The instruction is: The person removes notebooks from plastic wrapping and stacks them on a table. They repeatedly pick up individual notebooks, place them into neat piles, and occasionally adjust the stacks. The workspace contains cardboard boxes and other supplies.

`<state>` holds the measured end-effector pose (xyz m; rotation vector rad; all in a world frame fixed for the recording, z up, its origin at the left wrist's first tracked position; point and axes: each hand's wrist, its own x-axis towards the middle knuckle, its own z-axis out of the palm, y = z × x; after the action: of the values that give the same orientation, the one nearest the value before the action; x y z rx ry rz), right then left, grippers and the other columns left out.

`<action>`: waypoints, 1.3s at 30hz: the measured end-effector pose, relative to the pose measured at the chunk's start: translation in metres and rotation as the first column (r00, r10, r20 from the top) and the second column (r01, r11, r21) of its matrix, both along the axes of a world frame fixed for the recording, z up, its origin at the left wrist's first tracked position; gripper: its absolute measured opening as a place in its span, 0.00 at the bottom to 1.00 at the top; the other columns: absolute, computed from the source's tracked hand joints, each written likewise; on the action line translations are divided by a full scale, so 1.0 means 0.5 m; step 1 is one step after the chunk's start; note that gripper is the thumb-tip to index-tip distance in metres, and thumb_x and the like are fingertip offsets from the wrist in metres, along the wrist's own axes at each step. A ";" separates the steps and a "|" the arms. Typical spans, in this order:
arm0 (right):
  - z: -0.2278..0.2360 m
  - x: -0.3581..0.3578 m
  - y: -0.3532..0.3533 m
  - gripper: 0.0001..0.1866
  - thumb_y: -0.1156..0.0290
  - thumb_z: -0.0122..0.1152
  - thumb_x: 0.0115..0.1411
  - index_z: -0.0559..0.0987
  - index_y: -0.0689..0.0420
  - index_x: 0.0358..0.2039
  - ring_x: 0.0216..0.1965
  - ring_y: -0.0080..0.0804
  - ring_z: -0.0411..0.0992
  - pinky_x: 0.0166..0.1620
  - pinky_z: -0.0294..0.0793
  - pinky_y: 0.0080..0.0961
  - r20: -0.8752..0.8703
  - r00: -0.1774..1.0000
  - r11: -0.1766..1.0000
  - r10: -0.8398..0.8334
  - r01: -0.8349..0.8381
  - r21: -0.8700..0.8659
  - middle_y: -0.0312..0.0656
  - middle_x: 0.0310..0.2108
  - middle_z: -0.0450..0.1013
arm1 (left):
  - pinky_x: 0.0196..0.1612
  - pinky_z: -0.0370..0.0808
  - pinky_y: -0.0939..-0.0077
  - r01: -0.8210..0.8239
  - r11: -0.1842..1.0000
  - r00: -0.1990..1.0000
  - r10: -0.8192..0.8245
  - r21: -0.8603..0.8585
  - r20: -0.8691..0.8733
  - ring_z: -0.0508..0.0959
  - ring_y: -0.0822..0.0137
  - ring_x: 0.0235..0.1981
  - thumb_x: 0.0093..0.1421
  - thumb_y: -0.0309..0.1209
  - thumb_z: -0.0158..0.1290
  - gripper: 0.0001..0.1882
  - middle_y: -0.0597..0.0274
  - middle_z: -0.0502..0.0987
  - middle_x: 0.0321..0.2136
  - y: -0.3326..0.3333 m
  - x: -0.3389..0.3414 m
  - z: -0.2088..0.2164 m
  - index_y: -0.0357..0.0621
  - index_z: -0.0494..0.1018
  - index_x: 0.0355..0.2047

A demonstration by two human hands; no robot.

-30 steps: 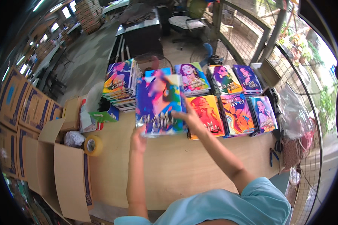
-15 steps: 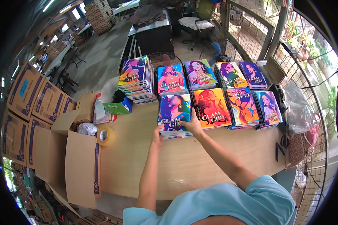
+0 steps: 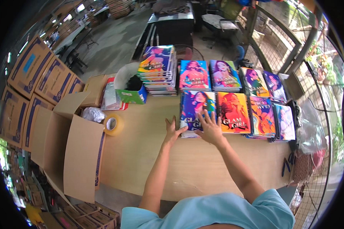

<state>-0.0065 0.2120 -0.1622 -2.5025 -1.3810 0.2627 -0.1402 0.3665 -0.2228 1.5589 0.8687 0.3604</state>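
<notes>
Your two hands are flat on a stack of notebooks (image 3: 197, 110) with a blue and purple cover. The stack lies on the wooden table (image 3: 149, 152), at the left end of the front row of colourful notebook piles.

Your left hand (image 3: 173, 131) sits at the stack's near left corner. Its fingers (image 3: 171, 123) are spread apart and lie open, partly on the table and partly touching the edge of the stack. Your right hand (image 3: 209, 128) rests on top of the cover, near its front edge. Those fingers (image 3: 203, 116) are spread apart too and point away from you, pressing flat. Neither hand is gripping anything.

Just to the right of the stack lies an orange notebook pile (image 3: 233, 112), touching it side by side. Behind it is a pink and blue pile (image 3: 194, 74). A taller pile (image 3: 156, 68) stands further back on the left. A roll of tape (image 3: 112, 124) lies on the table well to the left, beside an open cardboard box (image 3: 72, 152).
</notes>
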 end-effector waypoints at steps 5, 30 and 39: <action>0.101 0.089 0.167 0.38 0.60 0.67 0.51 0.61 0.61 0.59 0.53 0.44 0.67 0.55 0.65 0.35 -0.549 0.800 0.677 0.243 0.265 0.686 0.55 0.52 0.66 | 0.63 0.48 0.63 -0.318 0.946 0.868 0.264 0.064 0.420 0.53 0.56 0.63 0.51 0.54 0.56 0.47 0.45 0.52 0.62 0.247 0.005 0.109 0.37 0.52 0.62; 0.107 0.209 0.606 0.35 0.46 0.58 0.49 0.68 0.55 0.52 0.53 0.59 0.62 0.54 0.44 0.71 -0.988 0.138 0.874 -0.072 0.485 0.004 0.55 0.53 0.65 | 0.58 0.59 0.65 -0.100 0.979 0.987 0.120 -0.176 0.107 0.63 0.56 0.59 0.57 0.68 0.27 0.49 0.44 0.63 0.57 0.554 0.088 0.119 0.30 0.62 0.56; 0.116 0.254 0.606 0.29 0.47 0.56 0.50 0.72 0.54 0.47 0.50 0.54 0.63 0.51 0.50 0.67 -0.996 0.055 0.853 -0.076 0.521 -0.036 0.51 0.50 0.67 | 0.32 0.62 0.73 -0.080 0.962 0.996 0.089 -0.262 0.025 0.68 0.69 0.30 0.41 0.81 0.29 0.47 0.67 0.70 0.25 0.549 0.142 0.231 0.54 0.73 0.35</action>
<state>0.1205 0.5152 -0.1041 -1.4735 -0.1902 1.2177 -0.0694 0.6408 -0.1075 1.2717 0.9171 0.3210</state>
